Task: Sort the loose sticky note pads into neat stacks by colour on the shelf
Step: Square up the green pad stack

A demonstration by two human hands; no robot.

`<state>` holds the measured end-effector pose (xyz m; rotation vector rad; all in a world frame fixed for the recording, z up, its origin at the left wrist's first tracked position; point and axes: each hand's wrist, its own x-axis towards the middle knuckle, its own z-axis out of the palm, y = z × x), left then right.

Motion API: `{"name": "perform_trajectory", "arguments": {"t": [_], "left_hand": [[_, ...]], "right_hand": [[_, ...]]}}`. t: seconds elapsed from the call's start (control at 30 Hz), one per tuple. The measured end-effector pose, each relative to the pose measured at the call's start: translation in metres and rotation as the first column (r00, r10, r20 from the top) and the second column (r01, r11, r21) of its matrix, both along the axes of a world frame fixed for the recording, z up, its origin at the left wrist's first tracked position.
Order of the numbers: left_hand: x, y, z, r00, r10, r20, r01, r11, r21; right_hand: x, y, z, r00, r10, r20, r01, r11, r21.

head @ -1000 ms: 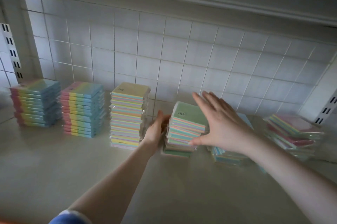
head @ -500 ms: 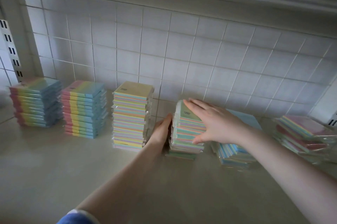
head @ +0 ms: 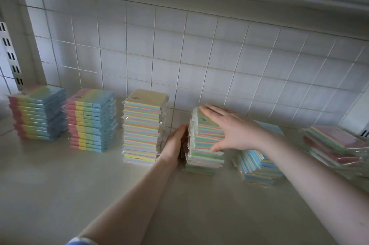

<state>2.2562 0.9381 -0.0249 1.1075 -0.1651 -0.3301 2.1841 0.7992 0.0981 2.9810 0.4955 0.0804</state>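
We see the shelf (head: 60, 195) nearest us. Farther in, our left hand (head: 176, 141) presses flat-fingered against the green-topped stack (head: 205, 145)'s left side; our right hand (head: 233, 129) spreads open across its top and front, gripping nothing. Beyond stands the tiled wall (head: 179, 55).

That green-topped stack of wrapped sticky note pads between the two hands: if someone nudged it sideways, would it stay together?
Probably not well. The green-topped stack of wrapped pads is tall and narrow with visibly staggered edges, so it looks apt to lean or topple. The glossy plastic wrappers likely let pads slide over each other. The left hand and right hand flank it with straight fingers, which suggests it needs steadying.
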Motion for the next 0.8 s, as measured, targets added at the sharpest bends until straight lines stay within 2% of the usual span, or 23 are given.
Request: {"name": "perform_trajectory", "arguments": {"t": [0.13, 0.37, 0.6, 0.8], "left_hand": [[0.003, 0.000, -0.001, 1.000, -0.010, -0.007, 0.009, 1.000, -0.007], [0.006, -0.001, 0.004, 0.998, -0.053, 0.041, 0.055, 0.997, -0.054], [0.013, -0.005, 0.006, 0.994, -0.103, -0.049, 0.102, 0.995, -0.021], [0.007, -0.003, 0.011, 0.995, -0.102, -0.001, 0.102, 0.995, 0.008]], "right_hand": [[-0.001, 0.000, 0.000, 0.998, 0.032, 0.059, -0.028, 0.997, -0.071], [-0.031, 0.004, -0.023, 0.924, 0.065, 0.377, -0.008, 0.989, -0.151], [-0.029, 0.006, -0.040, 0.902, 0.052, 0.428, 0.037, 0.980, -0.198], [-0.021, 0.004, -0.042, 0.893, 0.024, 0.450, 0.067, 0.980, -0.185]]}}
